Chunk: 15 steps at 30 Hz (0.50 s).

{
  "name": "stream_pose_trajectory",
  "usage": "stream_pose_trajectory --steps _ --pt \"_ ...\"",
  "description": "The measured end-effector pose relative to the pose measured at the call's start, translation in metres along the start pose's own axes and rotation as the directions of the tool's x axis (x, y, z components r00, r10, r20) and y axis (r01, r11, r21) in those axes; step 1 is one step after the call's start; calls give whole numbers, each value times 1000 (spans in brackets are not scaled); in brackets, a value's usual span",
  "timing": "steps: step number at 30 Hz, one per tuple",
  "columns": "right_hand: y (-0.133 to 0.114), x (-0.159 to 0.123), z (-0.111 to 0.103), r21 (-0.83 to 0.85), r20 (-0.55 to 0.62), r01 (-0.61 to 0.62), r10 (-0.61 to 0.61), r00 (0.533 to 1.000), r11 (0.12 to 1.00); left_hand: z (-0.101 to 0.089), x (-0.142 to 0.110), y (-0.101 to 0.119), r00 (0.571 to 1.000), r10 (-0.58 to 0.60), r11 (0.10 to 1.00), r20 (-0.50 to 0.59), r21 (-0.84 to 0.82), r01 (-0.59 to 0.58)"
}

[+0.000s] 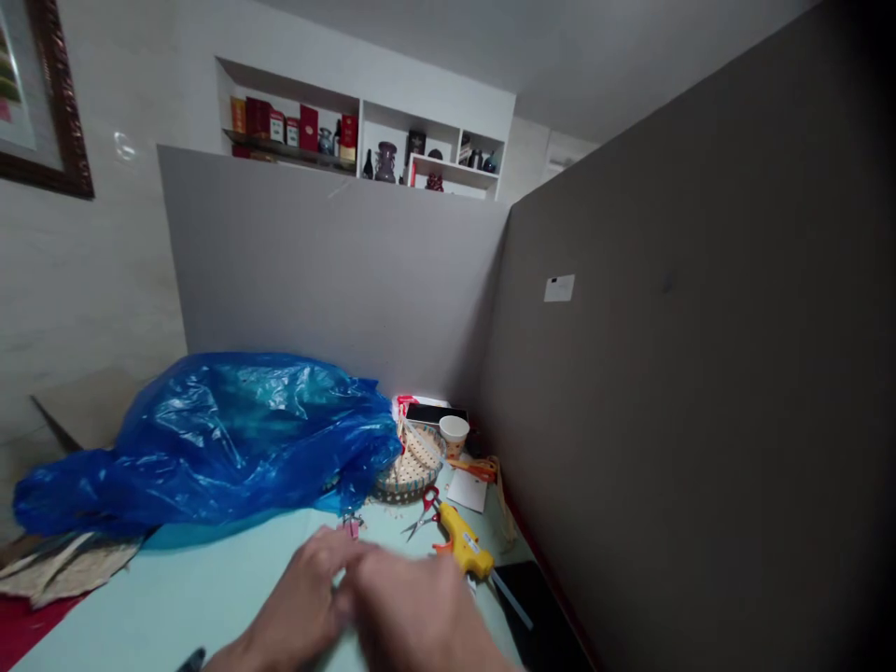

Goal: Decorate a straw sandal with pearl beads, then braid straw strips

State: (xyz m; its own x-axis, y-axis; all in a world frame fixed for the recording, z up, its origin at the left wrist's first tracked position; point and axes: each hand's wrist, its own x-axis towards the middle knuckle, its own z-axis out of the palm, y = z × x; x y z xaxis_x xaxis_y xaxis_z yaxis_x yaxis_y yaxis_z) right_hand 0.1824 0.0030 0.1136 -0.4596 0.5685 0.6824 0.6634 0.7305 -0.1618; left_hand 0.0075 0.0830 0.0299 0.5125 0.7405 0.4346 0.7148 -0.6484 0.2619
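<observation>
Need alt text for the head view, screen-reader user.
Two blurred bare hands, left and right, meet over a pale green tabletop; anything between them is hidden. Just beyond lie a yellow glue gun, red-handled scissors and a woven basket, beside a large blue plastic bag.

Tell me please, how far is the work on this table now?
The yellow glue gun looks loaded, a stick at its rear; no finished piece is identifiable. Left hand and right hand meet; blur hides anything held. What is left I cannot tell; the gun and red-handled scissors lie aside.
</observation>
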Motion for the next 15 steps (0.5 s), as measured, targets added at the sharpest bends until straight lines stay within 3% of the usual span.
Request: stream_pose_trajectory --steps 2,4,5,9,15 --pt "19 13 -2 4 32 -121 121 992 993 -14 10 -17 992 -127 991 -16 28 127" --pt "42 26 0 -82 172 -361 370 913 929 -27 20 -43 967 -253 963 -29 91 255" --pt "53 30 3 -175 244 -385 418 875 906 -31 24 -57 951 -307 943 -27 127 307" --pt "78 35 42 -248 441 -310 391 808 918 -34 37 -102 918 -396 890 -4 243 385" --pt "75 33 109 -272 590 -87 238 771 958 -19 50 -130 898 -439 852 36 334 403"
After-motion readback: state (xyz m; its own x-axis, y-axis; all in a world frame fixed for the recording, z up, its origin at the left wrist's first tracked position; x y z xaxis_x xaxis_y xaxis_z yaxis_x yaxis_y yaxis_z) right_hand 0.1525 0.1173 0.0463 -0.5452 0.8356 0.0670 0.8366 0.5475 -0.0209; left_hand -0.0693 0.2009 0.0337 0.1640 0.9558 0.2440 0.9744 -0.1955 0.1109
